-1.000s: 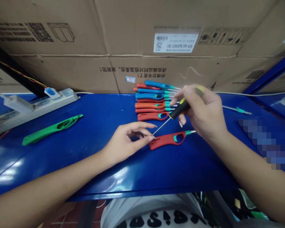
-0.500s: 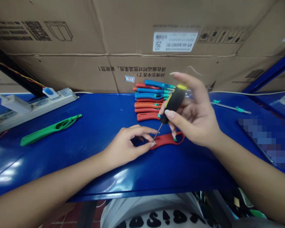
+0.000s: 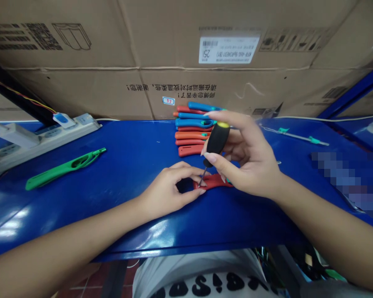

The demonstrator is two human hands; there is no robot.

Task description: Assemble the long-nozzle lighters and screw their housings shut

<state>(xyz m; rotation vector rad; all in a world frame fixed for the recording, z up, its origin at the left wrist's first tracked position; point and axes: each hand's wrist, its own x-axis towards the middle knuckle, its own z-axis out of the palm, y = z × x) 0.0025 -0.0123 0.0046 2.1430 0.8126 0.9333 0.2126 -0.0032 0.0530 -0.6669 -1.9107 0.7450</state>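
My right hand point(image 3: 248, 157) grips a black and yellow screwdriver point(image 3: 218, 138), its shaft slanting down to the left. The screwdriver's tip meets the left end of a red plastic handle point(image 3: 216, 181) lying on the blue table. Thumb and fingers of my left hand point(image 3: 170, 186) pinch that same end from both sides. My right hand hides the handle's right end. Just beyond, a row of red, orange and blue handles point(image 3: 192, 135) lies side by side, partly covered by my right hand.
A green handle piece point(image 3: 66, 169) lies at the left on the blue table point(image 3: 127, 149). Behind it is a white power strip point(image 3: 49, 140) with plugs. A thin metal rod with green bits point(image 3: 303, 136) rests at the right. A large cardboard box point(image 3: 96, 91) walls off the back.
My right hand has lowered slightly left, and the screwdriver stands more upright. The fingers of my left hand have spread further around the end of the red handle.
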